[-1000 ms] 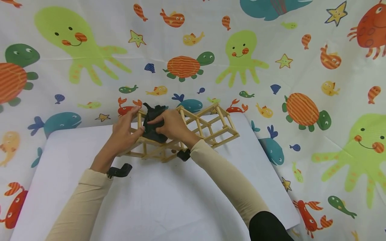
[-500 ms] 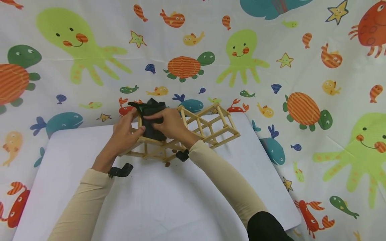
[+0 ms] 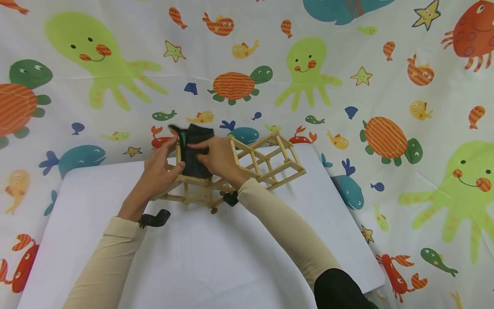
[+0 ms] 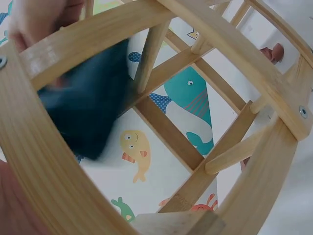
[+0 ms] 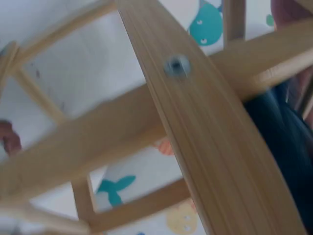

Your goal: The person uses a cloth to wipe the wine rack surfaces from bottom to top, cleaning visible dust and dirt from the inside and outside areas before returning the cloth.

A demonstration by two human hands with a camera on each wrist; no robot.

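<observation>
A light wooden rack [image 3: 266,161] of slats and round dowels stands at the back of the white table. My left hand [image 3: 158,171] grips its left end, fingers on the far side and thumb on the near side. A soft, dark bag-like piece [image 3: 197,161] stands in the rack's left section, its loose top edge rising above the wood. My right hand [image 3: 220,159] pinches this dark bag from the right, index finger stretched across its front. In the left wrist view the dark bag [image 4: 93,103] hangs blurred inside the frame; in the right wrist view, slats hide the fingers.
Small brown lumps [image 3: 214,210] lie on the table [image 3: 216,257] in front of the rack. A cloth with printed sea animals [image 3: 239,56] hangs right behind the table. A black wrist camera [image 3: 154,218] sits at the left wrist.
The dark bag's crumpled top has straightened and risen, and one corner now flops left over the left fingers. A brown lump has appeared on the table below the rack. Both hands stay nearly in place.
</observation>
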